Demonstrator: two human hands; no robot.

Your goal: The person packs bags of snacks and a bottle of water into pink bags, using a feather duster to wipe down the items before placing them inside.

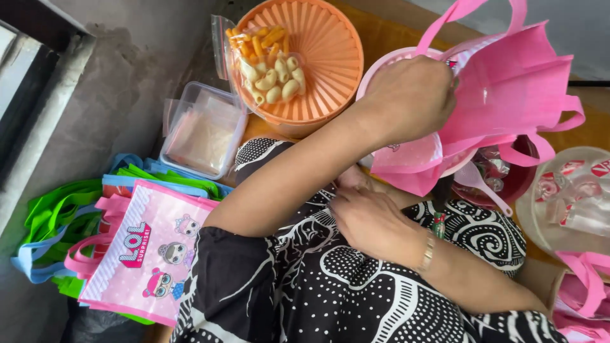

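Left hand (pixel 406 95): raised over the pink bowl, fingers curled into the mouth of the pink tote bag (pixel 508 89); grip clamped on the bag's upper edge.
Right hand (pixel 375 222): low, resting over the lap on the black-and-white patterned garment (pixel 330 286); fingers bent inward. Whether its grip holds anything cannot be told. A gold bracelet (pixel 427 253) sits on the wrist.
Pink tote bag: held up at upper right, above and partly in front of the pink bowl (pixel 406 159); handles stand upward and loop to the right.
Pink bowl: directly below the left hand, just right of the orange lid; mostly covered by the bag.
Orange lid (pixel 318 63): round, ribbed, on an orange container at top centre.
Snack packet (pixel 267 60): clear plastic, filled with pale and orange puffed pieces, lying on the orange lid.
Clear box (pixel 203 130): rectangular plastic container, left of the orange container, with clear bags inside.
Bag stack (pixel 146 248): flat tote bags at lower left on the floor; pink printed one on top, green and blue ones beneath.
Clear tub (pixel 565 197): at right edge, holding small transparent cups.
Dark red bowl (pixel 508 181): between pink bowl and clear tub, partly hidden.
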